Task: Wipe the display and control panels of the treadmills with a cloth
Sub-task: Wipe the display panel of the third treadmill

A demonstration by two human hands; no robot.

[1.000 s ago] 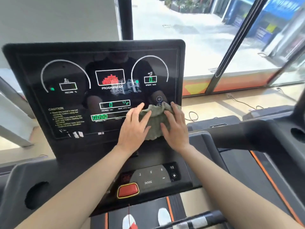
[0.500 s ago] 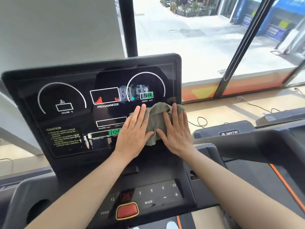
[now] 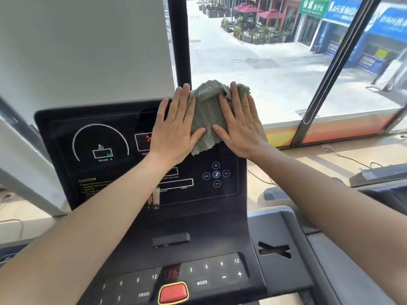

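We find the grey-green cloth (image 3: 207, 111) at the far right corner of the treadmill display (image 3: 105, 172), spread against the glass between both hands. Its upper edge is bunched and rises above the top rim of the display. Its lower corner hangs free just above the round media buttons (image 3: 216, 174).

Left hand (image 3: 174, 133): flat on the display, palm down. The fingers are straight and slightly spread. The index finger lies along the left edge of the cloth, and the thumb reaches right and presses the lower part of the cloth. The remaining fingers lie beside the cloth, their tips past the top rim.

Right hand (image 3: 240, 126): flat, palm down, on the right part of the cloth. The fingers are straight and slightly spread, pointing far. The thumb reaches left, and the two thumb tips are near each other but apart. We cannot tell whether the little finger lies on cloth or on the display rim.

Both hands lie flat on the cloth, with no finger curled round it.

On the left part of the display we read an incline gauge (image 3: 101, 146) and a CAUTION text block (image 3: 88, 180), the latter partly hidden by the left forearm (image 3: 99, 227). Nearer to us sits the control panel (image 3: 207, 276) with numbered keys, a MODE key and a red button (image 3: 173, 292) in a yellow frame
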